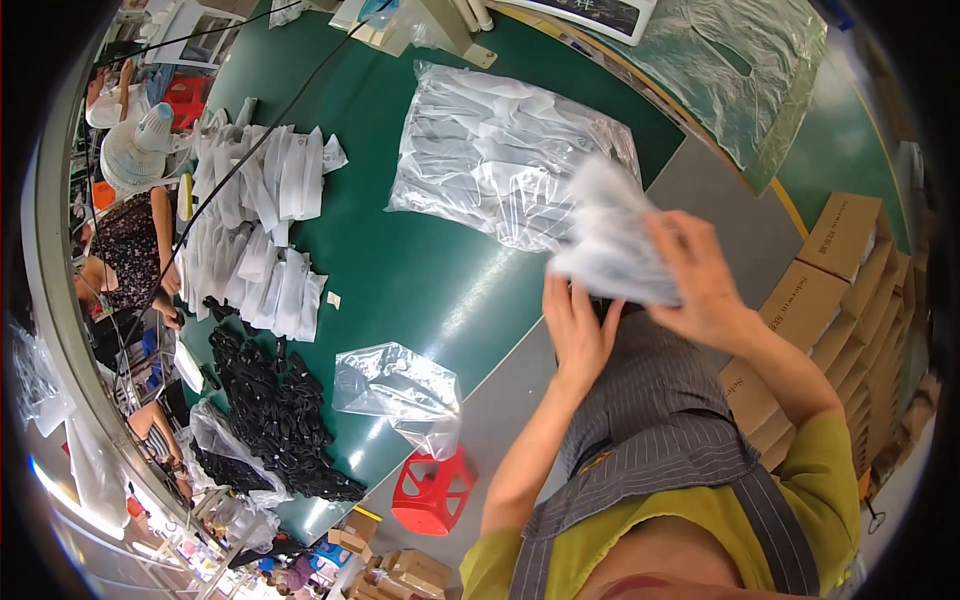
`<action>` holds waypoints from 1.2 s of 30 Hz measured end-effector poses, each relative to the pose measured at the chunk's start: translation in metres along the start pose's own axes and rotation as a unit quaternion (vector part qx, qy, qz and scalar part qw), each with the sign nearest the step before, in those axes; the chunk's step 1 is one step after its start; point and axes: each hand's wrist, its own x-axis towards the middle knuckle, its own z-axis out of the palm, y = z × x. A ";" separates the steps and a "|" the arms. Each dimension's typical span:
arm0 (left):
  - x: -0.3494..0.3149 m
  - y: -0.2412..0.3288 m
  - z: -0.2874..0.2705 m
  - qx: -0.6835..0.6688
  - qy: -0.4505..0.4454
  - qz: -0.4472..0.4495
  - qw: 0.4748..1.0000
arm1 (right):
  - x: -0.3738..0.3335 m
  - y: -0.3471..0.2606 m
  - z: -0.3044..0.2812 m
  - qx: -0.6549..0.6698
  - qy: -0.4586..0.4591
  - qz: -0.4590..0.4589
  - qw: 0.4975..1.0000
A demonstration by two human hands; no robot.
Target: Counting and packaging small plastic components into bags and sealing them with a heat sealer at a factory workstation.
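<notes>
In front of my body I hold a bundle of whitish plastic packets [612, 235], smeared by motion. My right hand [700, 280] grips its right side, with the thumb below and the fingers over it. At the lower left edge, my left hand [580, 330] has its fingertips and thumb against the bundle. Just beyond, a large clear bag [490, 150] filled with similar whitish packets lies flat on the green table [400, 280]. The bundle overlaps the bag's near right corner in the view. What is inside the packets cannot be made out.
Rows of whitish packets [265, 190] and a heap of black items [265, 400] lie on the left. An empty clear bag [400, 385] overhangs the table edge above a red stool [433, 495]. Cardboard boxes [800, 310] stand at right. A person [130, 240] sits across the table.
</notes>
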 end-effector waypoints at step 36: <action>0.001 0.010 0.010 -0.396 -0.033 -0.493 0.774 | 0.029 0.090 0.086 0.111 -0.064 -0.084 0.988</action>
